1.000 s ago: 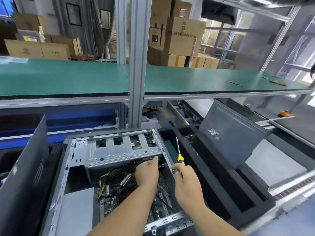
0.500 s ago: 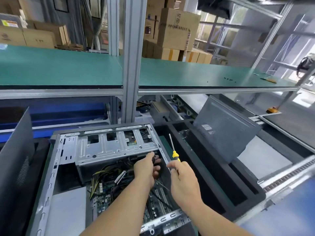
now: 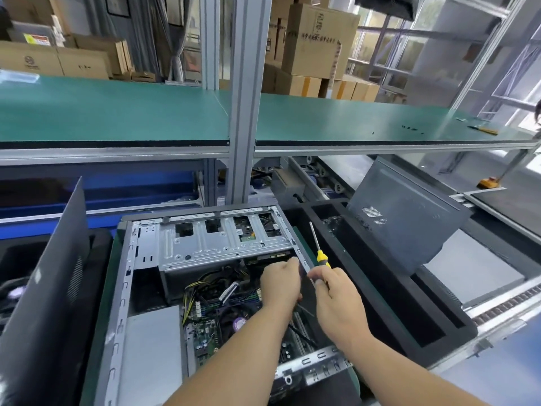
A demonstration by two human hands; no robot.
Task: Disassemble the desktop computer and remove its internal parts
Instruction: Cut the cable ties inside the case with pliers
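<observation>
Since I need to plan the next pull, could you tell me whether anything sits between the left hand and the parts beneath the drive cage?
Nothing visible does. The left hand already reaches into the open case just below the drive cage, among the cables. The right hand holds the screwdriver beside it, tip pointing up and away.

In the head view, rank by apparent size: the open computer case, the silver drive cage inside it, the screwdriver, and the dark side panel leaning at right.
1. computer case
2. side panel; it stands farther from the camera, so its true size is unsure
3. drive cage
4. screwdriver, held in the right hand
</observation>
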